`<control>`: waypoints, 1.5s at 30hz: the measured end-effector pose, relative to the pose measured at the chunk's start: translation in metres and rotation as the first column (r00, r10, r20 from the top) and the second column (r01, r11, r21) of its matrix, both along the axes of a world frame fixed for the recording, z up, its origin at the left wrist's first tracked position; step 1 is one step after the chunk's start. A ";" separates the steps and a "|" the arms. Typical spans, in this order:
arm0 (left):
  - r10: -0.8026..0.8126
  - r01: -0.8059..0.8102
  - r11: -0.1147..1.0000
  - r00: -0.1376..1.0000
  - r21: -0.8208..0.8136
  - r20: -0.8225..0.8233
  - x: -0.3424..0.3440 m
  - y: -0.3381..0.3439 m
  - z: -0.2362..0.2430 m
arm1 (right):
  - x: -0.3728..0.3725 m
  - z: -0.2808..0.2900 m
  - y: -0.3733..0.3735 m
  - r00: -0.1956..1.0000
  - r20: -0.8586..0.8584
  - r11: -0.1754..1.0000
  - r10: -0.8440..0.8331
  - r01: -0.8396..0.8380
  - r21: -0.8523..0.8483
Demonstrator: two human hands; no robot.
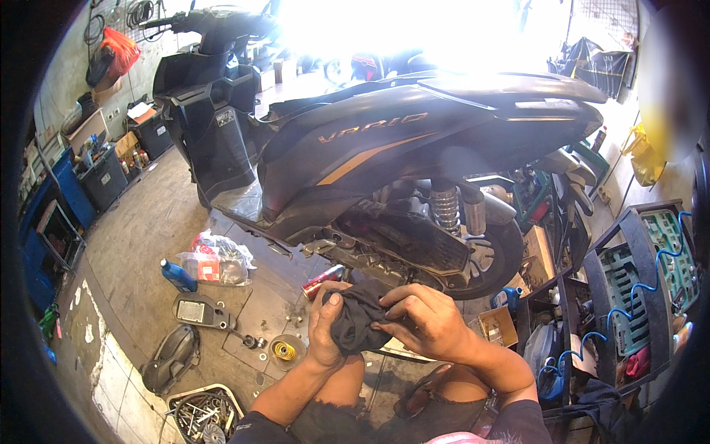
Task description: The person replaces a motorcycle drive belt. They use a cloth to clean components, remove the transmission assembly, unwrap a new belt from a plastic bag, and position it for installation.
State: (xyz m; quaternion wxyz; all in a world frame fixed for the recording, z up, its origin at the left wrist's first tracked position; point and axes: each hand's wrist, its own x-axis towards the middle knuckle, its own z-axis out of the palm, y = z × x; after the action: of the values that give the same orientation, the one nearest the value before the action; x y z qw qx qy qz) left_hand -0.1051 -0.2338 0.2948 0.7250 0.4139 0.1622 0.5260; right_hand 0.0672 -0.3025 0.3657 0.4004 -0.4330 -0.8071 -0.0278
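A dark cloth (353,318) is bunched up in front of me, and both my hands are closed on it. My left hand (325,329) grips its left side with the thumb up, and my right hand (421,322) pinches its right side; anything inside the cloth is hidden. Just below and left of the cloth, a yellow spring (283,349) stands in a round metal part, with small metal pieces around it. Behind the cloth lies a red-and-silver can (316,285), partly covered.
A black scooter (481,133) stands across the view. Left are a blue bottle (177,275), plastic bags (214,259), an air-filter housing (200,311), a black cover (170,359) and a tray of tools (203,414). Right is a shelf rack (573,325) with green toolboxes (621,296) and a blue hose (632,296).
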 end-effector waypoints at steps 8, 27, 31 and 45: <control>-0.011 0.012 1.000 1.000 -0.021 0.027 0.000 -0.001 0.003 | 0.000 0.001 -0.001 1.000 -0.016 1.000 -0.002 0.002 0.002; -0.016 0.017 1.000 0.997 -0.024 0.070 0.002 0.001 -0.003 | -0.001 0.000 0.001 1.000 0.021 1.000 -0.003 0.003 0.005; -0.022 0.022 1.000 0.998 -0.015 0.055 0.002 -0.002 0.004 | -0.005 0.005 -0.003 1.000 0.016 0.998 -0.021 0.021 -0.051; 0.016 -0.016 1.000 1.000 0.006 -0.016 0.002 -0.004 0.008 | 0.000 0.002 -0.001 0.999 0.031 1.000 -0.027 0.027 -0.001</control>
State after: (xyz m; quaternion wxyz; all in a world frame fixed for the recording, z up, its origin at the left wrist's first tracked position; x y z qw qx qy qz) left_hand -0.1030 -0.2373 0.3029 0.7183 0.4190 0.1698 0.5288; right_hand 0.0668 -0.3040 0.3680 0.3873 -0.4434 -0.8073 -0.0392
